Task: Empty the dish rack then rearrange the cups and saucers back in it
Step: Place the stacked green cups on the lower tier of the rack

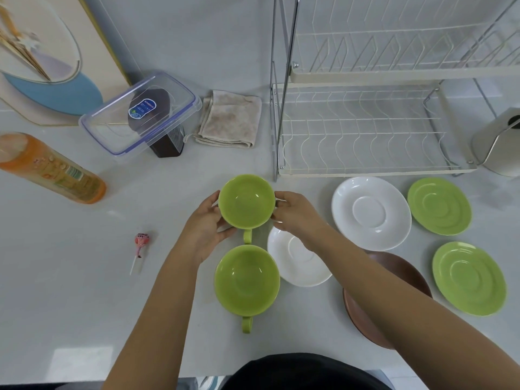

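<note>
Both hands are wrapped around the same green cup [246, 202]: the left hand [206, 225] has its fingers curled along the cup's left side with the thumb under the near edge, and the right hand [294, 213] grips the right side with curled fingers. The cup's handle points back toward the person, almost touching the rim of a second green cup [247, 280] sitting just in front of it on the table [84, 305], handle also pointing to the person. Right beside that second cup is a small white saucer [295, 266], partly under the right forearm. Further right there's a bigger white saucer [371, 212], two green saucers [439, 206] [469, 278] one behind the other, and a brown saucer [363, 313] mostly hidden by the arm. The wire dish rack [365, 130] stands behind the saucers with nothing in either tier. The table is a plain pale surface; to the left lie a lollipop [140, 243], an orange bottle [50, 167] on its side, a clear lidded container [140, 114] and a folded cloth [229, 119]. A framed picture [42, 52] leans at the back left, and a metal holder [498, 142] sits at the rack's right end.
</note>
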